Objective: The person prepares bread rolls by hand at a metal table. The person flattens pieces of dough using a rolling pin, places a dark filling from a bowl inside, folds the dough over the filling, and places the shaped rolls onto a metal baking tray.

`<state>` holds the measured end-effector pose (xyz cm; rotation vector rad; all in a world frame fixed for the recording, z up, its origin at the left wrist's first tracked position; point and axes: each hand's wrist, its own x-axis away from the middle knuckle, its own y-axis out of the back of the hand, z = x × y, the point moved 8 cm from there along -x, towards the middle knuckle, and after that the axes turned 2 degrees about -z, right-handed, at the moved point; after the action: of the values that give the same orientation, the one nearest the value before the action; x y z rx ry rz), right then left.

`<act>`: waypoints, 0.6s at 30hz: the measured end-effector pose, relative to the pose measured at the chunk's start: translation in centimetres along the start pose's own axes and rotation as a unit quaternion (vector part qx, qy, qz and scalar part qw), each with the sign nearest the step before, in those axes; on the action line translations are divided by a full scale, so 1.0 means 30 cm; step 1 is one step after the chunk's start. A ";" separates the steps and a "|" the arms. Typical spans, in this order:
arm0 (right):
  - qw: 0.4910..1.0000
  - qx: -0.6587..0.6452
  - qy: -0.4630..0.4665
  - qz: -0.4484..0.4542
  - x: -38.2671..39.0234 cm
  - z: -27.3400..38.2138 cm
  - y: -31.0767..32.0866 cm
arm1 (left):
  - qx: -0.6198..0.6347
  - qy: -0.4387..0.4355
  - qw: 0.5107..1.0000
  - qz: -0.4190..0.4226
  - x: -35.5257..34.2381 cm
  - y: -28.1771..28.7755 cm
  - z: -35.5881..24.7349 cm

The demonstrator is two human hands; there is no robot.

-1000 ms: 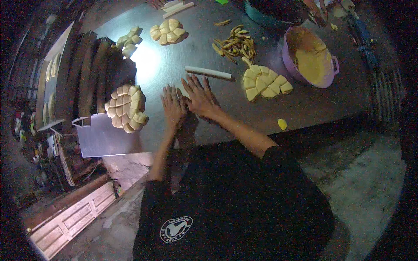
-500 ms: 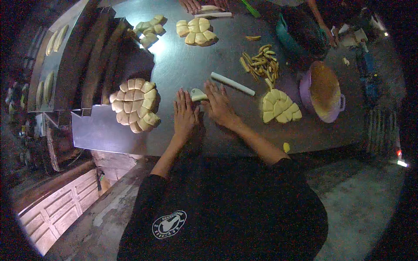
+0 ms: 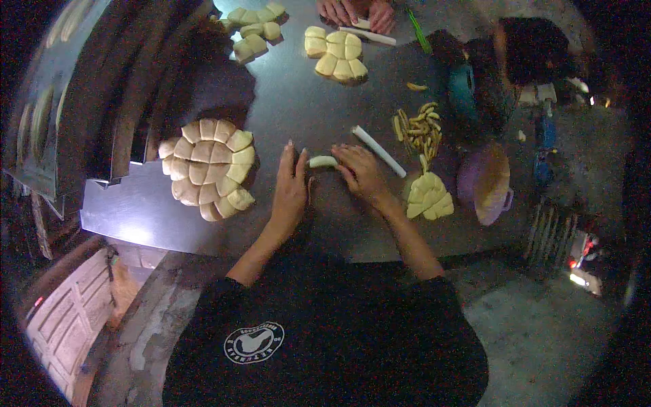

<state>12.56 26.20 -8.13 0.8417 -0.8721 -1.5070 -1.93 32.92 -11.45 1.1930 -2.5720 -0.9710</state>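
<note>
A short pale dough roll lies on the metal table between my hands, its middle showing and its ends partly covered. My left hand is at its left end, fingers stretched forward and flat. Over its right end lies my right hand, fingers extended and slightly bent, palm down. Just beyond the right hand, a white rolling pin rests at a slant. A large cluster of cut dough pieces sits to the left, and a smaller cut dough piece to the right.
Sliced filling strips lie in a heap at right, near a purple basin and a teal tub. More dough pieces lie at the far side, by another person's hands. Metal trays stand at left.
The dough between my hands has gone from a wider, pointed piece to a narrow roll. My hands remain beside it, slightly farther apart. The whole view has shifted a little.
</note>
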 end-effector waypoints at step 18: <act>0.786 -0.543 -0.297 0.001 0.147 0.335 -0.345 | 0.081 0.209 0.948 -0.224 0.293 0.485 0.043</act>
<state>-1.52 23.34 -12.72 -0.5187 -0.2685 -1.9351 -17.57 34.11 -4.74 1.8515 -2.1169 -0.4907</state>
